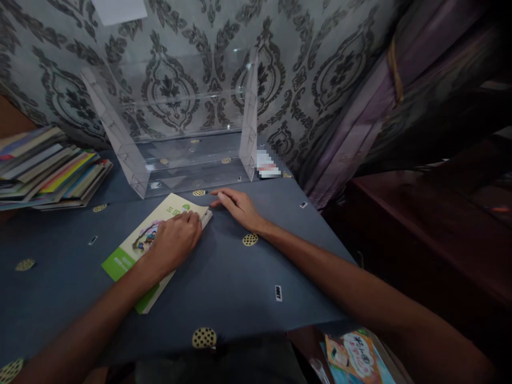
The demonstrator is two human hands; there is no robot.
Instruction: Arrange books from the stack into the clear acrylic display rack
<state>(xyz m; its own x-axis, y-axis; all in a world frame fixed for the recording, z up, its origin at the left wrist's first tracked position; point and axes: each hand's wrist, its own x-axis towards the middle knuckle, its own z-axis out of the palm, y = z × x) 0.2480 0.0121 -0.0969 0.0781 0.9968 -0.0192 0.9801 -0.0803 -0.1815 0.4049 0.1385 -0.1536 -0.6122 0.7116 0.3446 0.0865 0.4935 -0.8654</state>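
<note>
We take the clear rack as the reference for all positions; it stands on the table, whose dark blue covering bears pineapple prints. The book lies flat on the near side of the rack, set at an angle, front cover up; the cover is cream with a green band at the end farther from the rack. We place the left hand palm down on this cover, toward the end closer to the rack. Its fingers are bent and close together, with the tips at the book's edge; the thumb is hidden, so we cannot determine whether the hand grips the book or only rests on it. We position the right hand nearer to the rack, just beside the book's corner. Its fingers are loosely bent, the index finger extended and the thumb apart, with nothing held; we cannot determine whether a fingertip touches the corner. To the left of the rack we find a stack of books, unevenly piled. Just right of the rack lies a white item, partly pixelated. Behind the rack is patterned wallpaper; farther right of it hangs a purple curtain.
</note>
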